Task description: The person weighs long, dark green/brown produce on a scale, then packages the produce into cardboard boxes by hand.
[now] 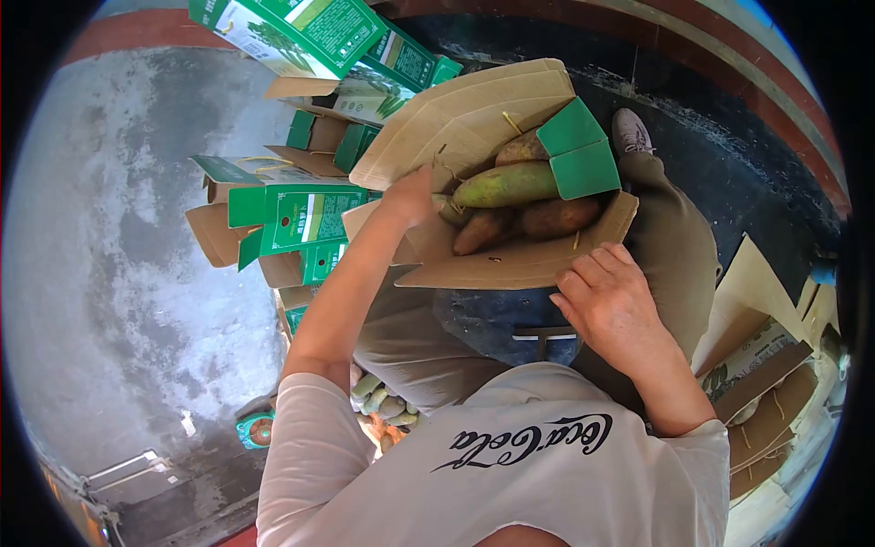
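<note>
An opened cardboard box with a brown inside and green end flaps stands between my legs. In it lie several long root vegetables: a green one that looks like a radish on top, and reddish-brown ones around it. My left hand is at the box's left end, against the inner cardboard; motion blurs its fingers. My right hand has curled fingers on the edge of the near long flap, at its right end. Bits of yellow cord show at the box walls.
Several green printed boxes stand to the left, with more at the back left. Open cartons lie at the right. Loose green vegetables lie on the floor below my left arm. A small green round-faced device sits farther left.
</note>
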Demonstrator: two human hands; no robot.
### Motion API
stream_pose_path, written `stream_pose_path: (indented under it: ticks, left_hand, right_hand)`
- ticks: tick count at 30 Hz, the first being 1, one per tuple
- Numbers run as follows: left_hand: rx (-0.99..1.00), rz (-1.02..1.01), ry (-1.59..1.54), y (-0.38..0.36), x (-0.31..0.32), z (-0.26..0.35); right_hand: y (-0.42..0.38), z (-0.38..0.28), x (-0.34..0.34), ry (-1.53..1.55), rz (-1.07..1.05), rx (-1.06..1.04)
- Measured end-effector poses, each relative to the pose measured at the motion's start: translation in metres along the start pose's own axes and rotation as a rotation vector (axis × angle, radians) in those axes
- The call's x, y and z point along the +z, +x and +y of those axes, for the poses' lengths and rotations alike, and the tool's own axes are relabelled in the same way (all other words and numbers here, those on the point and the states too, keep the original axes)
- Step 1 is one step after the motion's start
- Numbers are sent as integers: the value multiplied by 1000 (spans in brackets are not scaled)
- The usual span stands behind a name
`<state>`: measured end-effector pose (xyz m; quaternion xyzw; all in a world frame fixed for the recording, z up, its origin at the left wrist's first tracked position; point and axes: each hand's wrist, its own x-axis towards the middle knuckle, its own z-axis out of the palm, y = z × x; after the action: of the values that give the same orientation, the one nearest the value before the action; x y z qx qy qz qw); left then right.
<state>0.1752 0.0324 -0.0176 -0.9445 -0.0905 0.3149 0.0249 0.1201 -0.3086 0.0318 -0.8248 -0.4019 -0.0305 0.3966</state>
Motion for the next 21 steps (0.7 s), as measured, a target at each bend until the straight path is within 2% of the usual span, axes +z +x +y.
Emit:
stream_pose_path:
  ticks: [1, 4, 7, 10, 13, 16, 19, 21]
  left_hand:
    - [-13, -28, -30, 3, 0, -2]
    - [120, -64, -179, 20, 17, -28]
    - [-70, -394, -360, 19, -16, -15]
    - [-170, -501, -446, 39, -17, -18]
    - [-151, -397, -378, 47, -6, -6]
    - [92, -238, 145, 86, 35, -31]
    - [151, -89, 185, 65, 33, -28]
    - [129, -153, -31, 50, 22, -31]
  right_hand:
    - [0, 0, 0, 1, -1, -1]
    - [0, 0, 0, -8, -4, -3]
    - [0, -1, 2, -2, 3, -2]
    - [-1, -1, 2, -23, 5, -16]
    - [-1, 0, 0, -2, -8, -18]
    - [-2, 1, 0, -2, 6, -19]
    - [-2, 2, -1, -3, -3, -21]
    - [-2, 2, 1, 12, 5, -16]
